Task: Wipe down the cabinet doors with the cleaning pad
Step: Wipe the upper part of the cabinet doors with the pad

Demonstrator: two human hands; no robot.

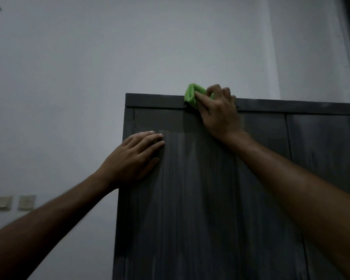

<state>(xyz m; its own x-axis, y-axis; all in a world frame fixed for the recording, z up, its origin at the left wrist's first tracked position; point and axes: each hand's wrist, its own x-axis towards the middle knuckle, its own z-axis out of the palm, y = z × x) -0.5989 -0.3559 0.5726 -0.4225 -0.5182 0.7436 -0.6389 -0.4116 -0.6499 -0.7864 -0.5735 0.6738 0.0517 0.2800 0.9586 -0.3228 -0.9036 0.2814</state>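
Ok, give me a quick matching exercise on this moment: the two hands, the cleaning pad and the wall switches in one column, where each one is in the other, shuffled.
Things:
1. left hand
2. right hand
3. cleaning pad
4. wall switches

Places:
A. on the pale wall, low left of the cabinet
B. flat against the left cabinet door, near its left edge
C. folded over the cabinet's top edge
D. at the top rail, gripping the green cloth

Pairs: 1-B, 2-D, 3-C, 4-A

Both bare forearms reach upward: left hand point(136, 156) lies flat, fingers straight toward 2 o'clock; right hand point(218, 112), fingers curled, at 12 o'clock.
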